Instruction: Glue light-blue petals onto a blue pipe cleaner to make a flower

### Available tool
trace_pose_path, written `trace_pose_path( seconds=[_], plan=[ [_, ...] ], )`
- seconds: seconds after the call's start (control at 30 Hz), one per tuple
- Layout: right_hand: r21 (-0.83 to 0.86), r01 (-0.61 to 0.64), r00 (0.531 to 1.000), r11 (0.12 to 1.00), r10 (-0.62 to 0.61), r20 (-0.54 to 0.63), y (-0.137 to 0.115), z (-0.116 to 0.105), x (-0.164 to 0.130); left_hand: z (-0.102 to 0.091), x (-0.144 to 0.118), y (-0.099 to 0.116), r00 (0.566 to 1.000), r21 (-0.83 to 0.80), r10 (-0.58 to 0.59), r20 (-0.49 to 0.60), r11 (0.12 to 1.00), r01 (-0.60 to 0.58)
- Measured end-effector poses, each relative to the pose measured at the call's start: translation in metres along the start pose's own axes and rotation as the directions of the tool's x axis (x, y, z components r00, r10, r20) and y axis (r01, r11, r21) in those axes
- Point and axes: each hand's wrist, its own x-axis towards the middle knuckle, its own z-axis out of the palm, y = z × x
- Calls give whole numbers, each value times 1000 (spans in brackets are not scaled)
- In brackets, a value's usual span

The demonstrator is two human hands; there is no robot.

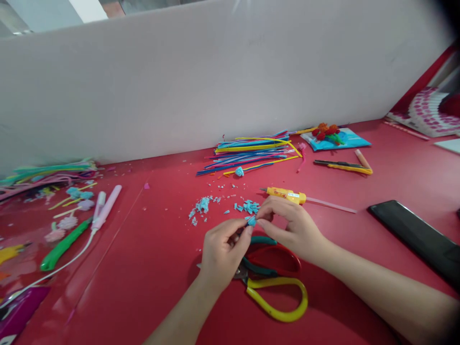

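Close together over the red table, my two hands meet on a small bundle of light-blue pipe cleaner (252, 221). My left hand (223, 249) pinches it from the left between thumb and finger. From the right, the fingertips of my right hand (287, 221) close on the same bundle. Just behind it lies a pile of short-cut blue pieces (248, 207), with blue fluff trimmings (203, 205) to the left. Yellow-handled scissors (280, 314) and a tool with red and teal handles (293, 262) lie under and beside my hands; my left hand partly hides them.
A yellow glue gun (283, 193) with a clear stick lies behind my right hand. Farther back are a pipe cleaner bundle (251, 155) and a blue pompom (239, 171). A black phone (413, 239) lies right; a pink hair straightener (108, 208) and green-handled tool (66, 243) lie left.
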Motion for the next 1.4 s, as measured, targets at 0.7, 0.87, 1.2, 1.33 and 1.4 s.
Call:
trace_pose_path(
  seconds=[0.7,0.87,1.2,1.33,1.4],
  plan=[
    [-663,-519,748,539,663,-46,67,-53,2,-20,21,-19,861,-815,-240,449,285,504],
    [-330,-586,797,740,599,-72,61,-57,9,-27,22,-14,868,-820,-169,467,284,496],
    [535,-542,836,648,481,264,-2,-23,-8,-12,5,0,801,-730,-21,598,398,555],
    [763,-487,847,425,441,295,-22,-3,-16,-3,-5,-9,765,-693,-32,643,401,599],
    [788,-462,866,407,397,303,-27,0,-18,1,-9,-13,749,-678,-48,660,392,622]
  ],
)
